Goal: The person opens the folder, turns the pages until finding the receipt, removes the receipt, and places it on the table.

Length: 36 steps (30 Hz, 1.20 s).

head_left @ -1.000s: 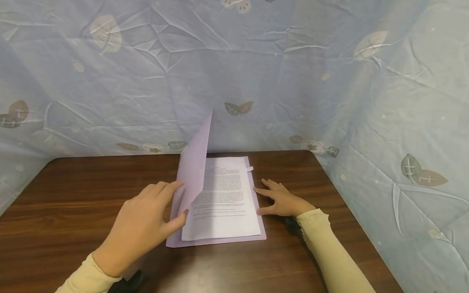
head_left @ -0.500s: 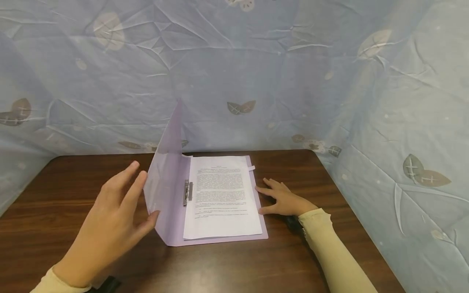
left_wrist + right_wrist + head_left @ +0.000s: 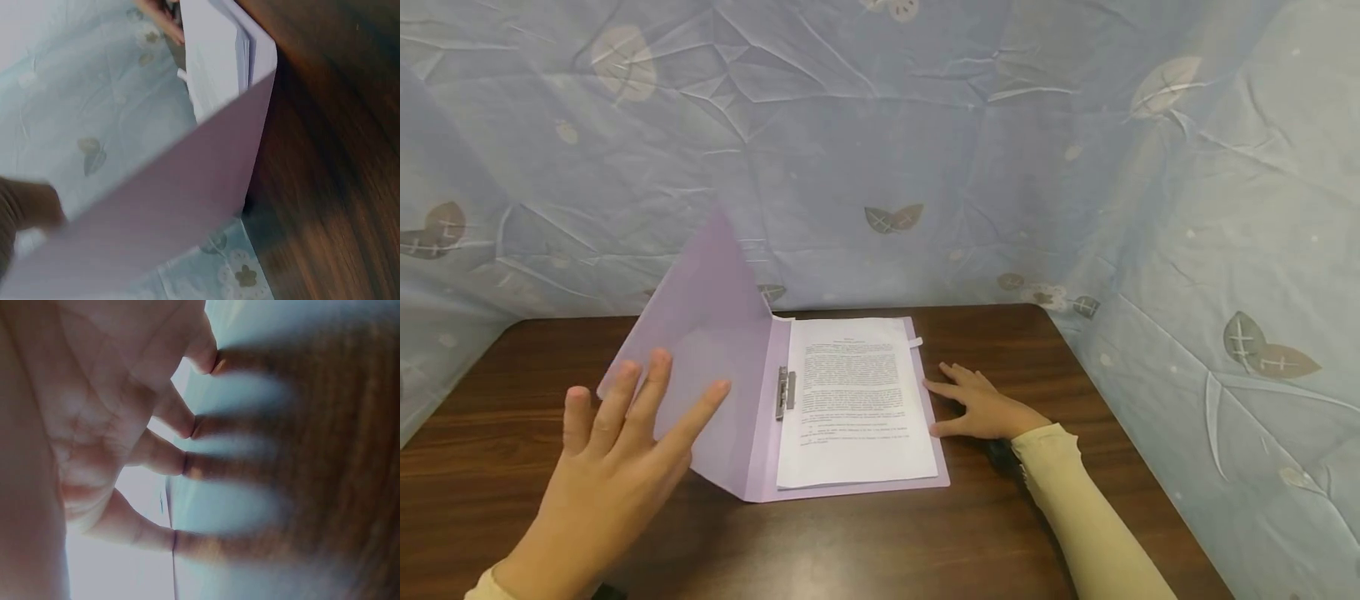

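Note:
A purple folder lies on the table, its cover leaning up and out to the left. Printed sheets rest on its right side, beside a metal clip at the spine. My left hand is at the cover's near left edge with fingers spread and straight; in the left wrist view the cover slants across, and whether a finger touches it I cannot tell. My right hand has its fingertips on the table by the folder's right edge, thumb at that edge.
The dark wooden table reaches back to a pale blue leaf-patterned cloth, which also hangs along the right side. A small white tab sticks out from the folder's right edge.
The folder's cover has swung left, away from the sheets, uncovering the clip. My left hand has moved left and spread its fingers. The right hand stays in place.

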### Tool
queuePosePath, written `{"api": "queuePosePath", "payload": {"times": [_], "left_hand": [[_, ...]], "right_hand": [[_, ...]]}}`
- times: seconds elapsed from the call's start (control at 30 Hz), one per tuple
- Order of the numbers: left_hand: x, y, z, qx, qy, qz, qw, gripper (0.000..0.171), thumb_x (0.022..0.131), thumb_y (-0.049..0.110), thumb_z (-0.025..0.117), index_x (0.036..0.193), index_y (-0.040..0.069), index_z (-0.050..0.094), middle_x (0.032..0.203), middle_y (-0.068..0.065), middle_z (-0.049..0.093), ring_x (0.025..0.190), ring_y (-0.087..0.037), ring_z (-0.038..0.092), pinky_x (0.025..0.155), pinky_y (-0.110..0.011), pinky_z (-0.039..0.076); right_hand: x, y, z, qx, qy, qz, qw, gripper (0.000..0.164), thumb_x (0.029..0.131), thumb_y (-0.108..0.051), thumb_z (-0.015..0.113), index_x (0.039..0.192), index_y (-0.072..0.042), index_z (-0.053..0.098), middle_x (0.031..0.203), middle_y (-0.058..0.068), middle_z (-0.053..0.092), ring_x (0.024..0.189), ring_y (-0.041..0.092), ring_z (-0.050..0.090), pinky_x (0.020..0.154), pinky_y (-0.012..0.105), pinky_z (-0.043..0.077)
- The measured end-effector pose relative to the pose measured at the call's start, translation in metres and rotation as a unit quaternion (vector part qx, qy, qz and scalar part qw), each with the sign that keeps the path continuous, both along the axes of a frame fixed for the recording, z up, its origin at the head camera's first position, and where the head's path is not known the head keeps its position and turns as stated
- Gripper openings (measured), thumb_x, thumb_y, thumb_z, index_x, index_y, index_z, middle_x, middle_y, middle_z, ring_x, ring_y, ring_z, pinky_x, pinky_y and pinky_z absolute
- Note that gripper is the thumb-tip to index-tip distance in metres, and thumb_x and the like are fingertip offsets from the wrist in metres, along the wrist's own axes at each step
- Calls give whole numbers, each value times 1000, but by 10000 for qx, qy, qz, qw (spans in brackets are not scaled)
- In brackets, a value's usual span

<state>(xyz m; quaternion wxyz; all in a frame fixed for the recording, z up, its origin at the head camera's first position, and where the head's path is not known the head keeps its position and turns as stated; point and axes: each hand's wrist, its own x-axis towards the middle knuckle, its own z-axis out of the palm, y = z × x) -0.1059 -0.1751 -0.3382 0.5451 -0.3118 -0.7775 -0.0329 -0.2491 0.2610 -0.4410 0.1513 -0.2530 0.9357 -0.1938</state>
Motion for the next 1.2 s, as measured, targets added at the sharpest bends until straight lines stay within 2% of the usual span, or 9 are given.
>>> {"api": "queuePosePath", "payload": {"times": [0.13, 0.23, 0.3, 0.4, 0.57, 0.67, 0.87, 1.03, 1.2], "left_hand": [[9, -4, -1, -167, -818, 458, 9955, 71, 83, -6, 50, 150, 16, 52, 167, -21, 28, 158, -30, 18, 127, -54, 5], [10, -11, -4, -307, -1625, 698, 9838, 80, 72, -9, 62, 150, 7, 51, 164, -30, 26, 156, -41, 19, 125, -61, 5], [7, -16, -7, -484, -2072, 861, 9733, 89, 62, -10, 72, 148, 2, 51, 162, -34, 28, 153, -46, 22, 124, -63, 8], [-1, -20, -16, -734, -2600, 1096, 9565, 89, 54, -6, 84, 139, -2, 57, 153, -37, 39, 148, -51, 29, 123, -64, 14], [-18, -19, -33, -872, -2984, 1170, 9432, 69, 53, 7, 90, 118, -3, 68, 130, -36, 58, 130, -56, 47, 110, -70, 32], [-28, -16, -39, -1036, -3310, 1235, 9298, 67, 56, 18, 94, 116, 1, 71, 124, -31, 61, 123, -54, 52, 102, -72, 37], [-48, -5, -46, -1310, -4068, 1419, 8929, 64, 66, 31, 95, 120, 6, 72, 122, -25, 63, 120, -49, 55, 93, -76, 37], [-62, 3, -52, -1142, -4925, 1580, 8482, 65, 69, 29, 93, 124, 4, 69, 125, -30, 62, 120, -53, 54, 90, -79, 37], [-69, 11, -51, -1029, -5629, 1591, 8045, 67, 72, 30, 92, 127, 2, 67, 118, -27, 62, 114, -53, 56, 83, -75, 44]], "right_hand": [[0, 0, 2, -15, -76, -15, 10000, 89, 88, -58, 76, 160, -18, 42, 171, 21, 15, 157, 45, 8, 123, 65, 2], [1, 0, 2, -47, -130, -43, 9999, 89, 88, -57, 76, 160, -18, 41, 171, 21, 14, 157, 46, 6, 123, 66, 1], [1, 1, 2, -32, -130, -39, 9999, 89, 88, -57, 76, 160, -19, 41, 171, 20, 14, 157, 46, 6, 123, 66, 1], [1, 1, 2, -2, -114, -38, 9999, 89, 88, -58, 75, 160, -19, 41, 171, 20, 14, 157, 45, 6, 123, 66, 1], [0, 1, 0, 21, -70, -20, 10000, 89, 88, -59, 75, 160, -19, 41, 171, 21, 15, 157, 44, 7, 123, 66, 2], [0, 1, -2, 33, -29, 4, 10000, 89, 88, -60, 74, 160, -19, 41, 171, 21, 15, 157, 44, 8, 123, 66, 3], [-1, 2, -2, 47, -15, 28, 10000, 89, 88, -60, 74, 160, -19, 41, 171, 21, 14, 158, 44, 7, 123, 66, 2], [-1, 2, -2, 64, -21, 41, 10000, 89, 89, -61, 73, 161, -20, 40, 171, 21, 12, 158, 43, 6, 123, 65, 0], [-1, 1, -2, 83, -60, 11, 9999, 89, 88, -61, 73, 161, -21, 40, 172, 19, 12, 158, 42, 6, 124, 65, 0]]}}
